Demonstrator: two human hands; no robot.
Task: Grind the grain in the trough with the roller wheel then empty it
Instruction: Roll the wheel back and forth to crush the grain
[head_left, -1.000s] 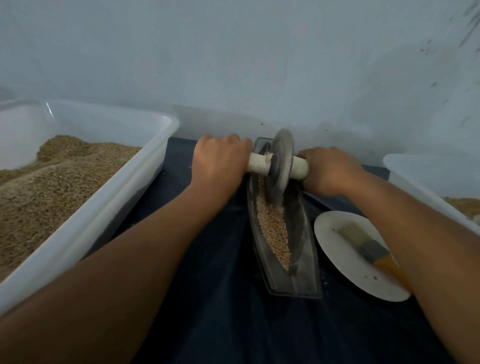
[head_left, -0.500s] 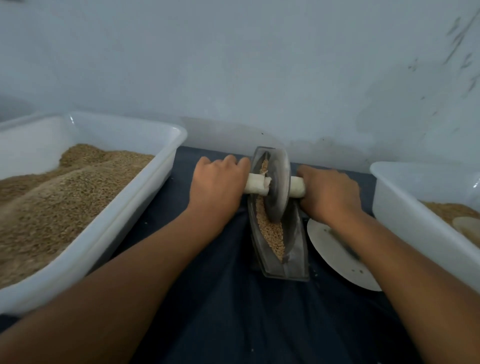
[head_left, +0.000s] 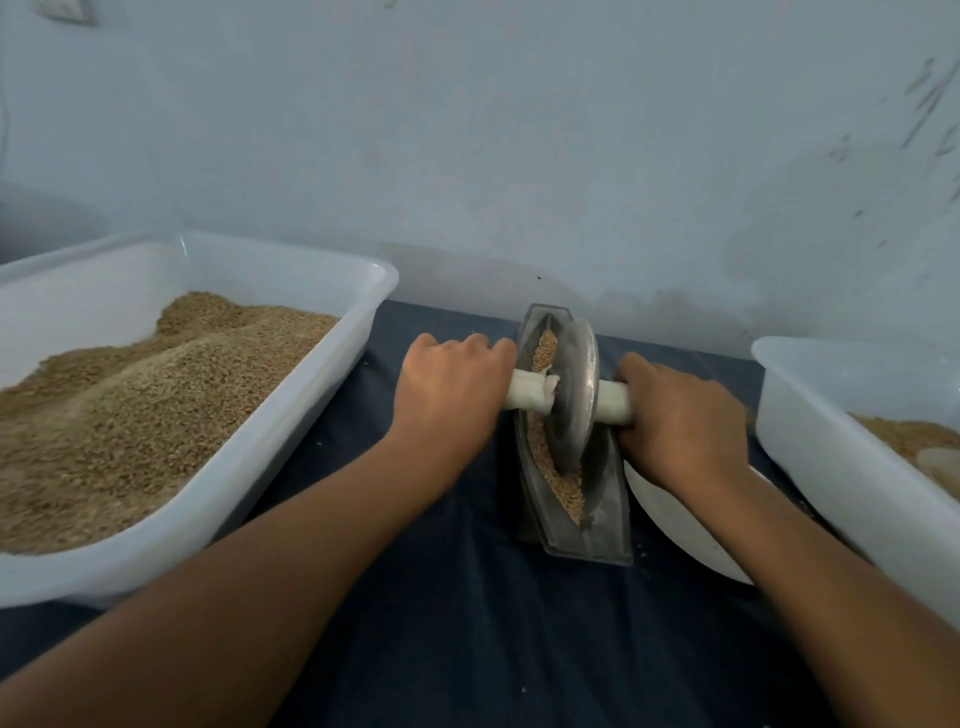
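Observation:
A narrow grey metal trough (head_left: 605, 525) lies lengthwise on the dark cloth, holding brown grain (head_left: 566, 488). The grey disc of the roller wheel (head_left: 574, 395) stands upright in the trough's middle, on the grain. A pale handle runs through the disc to both sides. My left hand (head_left: 447, 395) is closed around the handle's left end. My right hand (head_left: 680, 421) grips its right end. More grain shows beyond the wheel at the trough's far tip.
A big white tub (head_left: 291, 441) heaped with grain fills the left side. A second white tub (head_left: 831, 457) with some grain stands at the right. A white plate (head_left: 675, 530) lies under my right forearm. A pale wall rises just behind the trough.
The wheel has rolled back from the trough's far end to its middle, both hands moving with it. The view has tilted up, and my right arm now hides the brush on the plate.

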